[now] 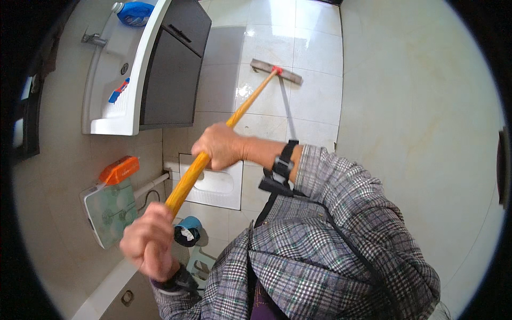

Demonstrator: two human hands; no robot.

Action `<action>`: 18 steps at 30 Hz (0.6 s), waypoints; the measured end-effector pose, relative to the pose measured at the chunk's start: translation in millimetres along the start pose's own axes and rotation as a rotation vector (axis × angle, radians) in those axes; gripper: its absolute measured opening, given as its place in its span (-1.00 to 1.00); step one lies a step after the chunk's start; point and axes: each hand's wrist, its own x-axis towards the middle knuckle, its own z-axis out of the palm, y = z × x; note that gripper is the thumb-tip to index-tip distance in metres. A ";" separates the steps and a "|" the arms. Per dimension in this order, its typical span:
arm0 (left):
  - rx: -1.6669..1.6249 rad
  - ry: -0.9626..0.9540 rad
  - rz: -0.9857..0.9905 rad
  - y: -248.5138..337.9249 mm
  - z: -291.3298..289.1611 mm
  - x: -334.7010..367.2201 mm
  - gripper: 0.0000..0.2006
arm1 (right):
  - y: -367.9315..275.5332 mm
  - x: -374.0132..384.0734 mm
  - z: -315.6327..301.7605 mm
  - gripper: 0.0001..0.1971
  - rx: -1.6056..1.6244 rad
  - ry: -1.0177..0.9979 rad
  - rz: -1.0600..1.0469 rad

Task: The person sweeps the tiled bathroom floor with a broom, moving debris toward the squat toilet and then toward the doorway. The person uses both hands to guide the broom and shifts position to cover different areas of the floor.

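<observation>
Both my hands grip a long-handled floor squeegee with a yellow wooden handle (245, 105). Its flat grey-brown head (290, 76), joined by a red piece, rests on the pale tiled floor (266, 45); its lower edge cannot be made out. My left hand (149, 242), a little blurred, is closed round the top end of the handle. Farther down the shaft, my right hand (220, 145) wraps round it, the arm reaching across in front of me. The handle slants from the lower left to the far middle.
At the left, a white sink (120, 114) above a dark cabinet (173, 80) holds a blue bottle (135, 14) and a blue-red brush (119, 90). Nearby are a squat toilet (221, 192), a bin (190, 224), a pale stool (200, 262) and an orange pack (119, 170). A wall (416, 106) bounds the right.
</observation>
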 end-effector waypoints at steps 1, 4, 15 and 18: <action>-0.046 -0.004 0.001 13.3 -5.2 -0.2 -0.73 | -7.5 -0.4 1.2 -0.88 0.117 0.015 -0.077; -0.014 -0.003 -0.008 10.0 -8.8 1.4 -0.76 | -1.9 2.2 7.0 -0.86 -0.017 0.063 -0.052; 0.075 0.134 -0.027 -8.2 -5.6 -31.2 -0.72 | -5.6 6.2 16.5 -0.85 -0.038 -0.011 -0.084; 0.046 0.128 0.016 41.2 -17.1 -35.8 -0.66 | -54.7 4.4 25.5 -0.81 0.143 0.004 -0.139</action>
